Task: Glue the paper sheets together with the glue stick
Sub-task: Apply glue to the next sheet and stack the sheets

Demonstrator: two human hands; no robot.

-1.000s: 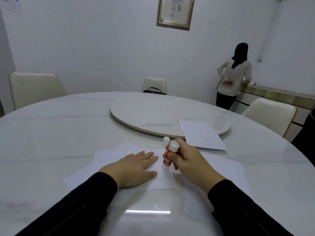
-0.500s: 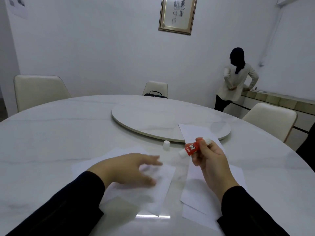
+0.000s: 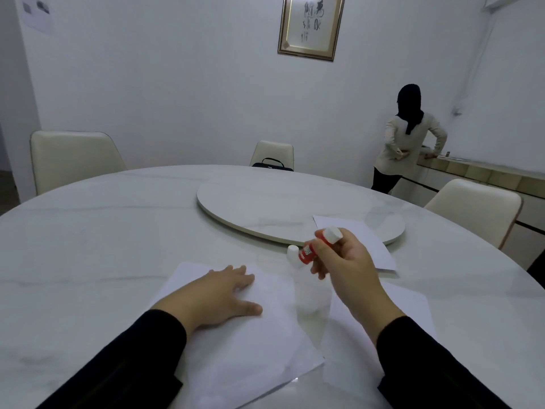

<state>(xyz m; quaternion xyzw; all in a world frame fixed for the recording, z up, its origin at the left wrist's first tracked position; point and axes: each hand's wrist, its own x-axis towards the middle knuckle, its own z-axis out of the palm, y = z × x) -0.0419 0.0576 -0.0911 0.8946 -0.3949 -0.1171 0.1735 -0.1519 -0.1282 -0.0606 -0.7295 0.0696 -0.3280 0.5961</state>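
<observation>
Red plastic with a white end cap, the small glue stick point(image 3: 317, 246) is pinched in my right hand point(image 3: 343, 261), fingers curled round its barrel, and it is held tilted above the round white marble table point(image 3: 88, 246) with its lower end pointing down and to the left. That end sits just beside a small white cylindrical cap point(image 3: 292, 250) standing upright on the table; whether the two touch I cannot tell. My left hand point(image 3: 218, 296) lies flat with fingers straight and slightly spread, palm pressed on a large white paper sheet point(image 3: 250, 343) that lies skewed near the table's near edge, one of its corners pointing toward me. A second white paper sheet point(image 3: 407, 320) lies just to the right of the first, under my right forearm, its left part tucked beneath the first sheet's right edge. Both my arms are in black sleeves point(image 3: 124, 364). Further out, a third white sheet of paper point(image 3: 374, 246) rests partly on the rim of the round white marble turntable point(image 3: 265, 208) at the table's centre and partly on the table itself. Cream padded chairs point(image 3: 73, 157) stand around the far edge, one of them carrying a black handbag point(image 3: 272, 165). A gold-framed calligraphy picture point(image 3: 311, 25) hangs on the white wall, and a person in a cream top point(image 3: 407, 143) stands with their back to me at a ledge on the far right.
</observation>
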